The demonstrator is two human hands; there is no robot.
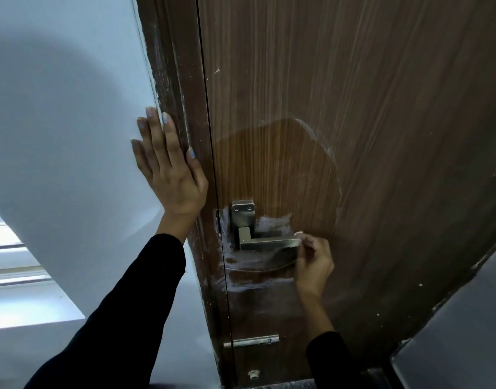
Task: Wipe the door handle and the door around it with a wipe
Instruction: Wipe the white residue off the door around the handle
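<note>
The left hand (168, 169) lay flat and open, fingers spread, holding nothing; its palm pressed across the edge where the pale wall (67, 122) met the dark door frame (182, 80). The right hand (314, 262) was at the free end of the metal door handle (269, 243), its grip loosely curled with the fingertips (300, 234) touching the lever's tip. Whether that grip held a wipe could not be told; no cloth showed clearly in it. The handle stood out level from its square plate, low on the wooden door (353, 108), just left of the right hand and below and right of the left. A darker, damp-looking patch spread over the door above the handle, with whitish smears around and under it. Both forearms wore black sleeves (123, 318).
</note>
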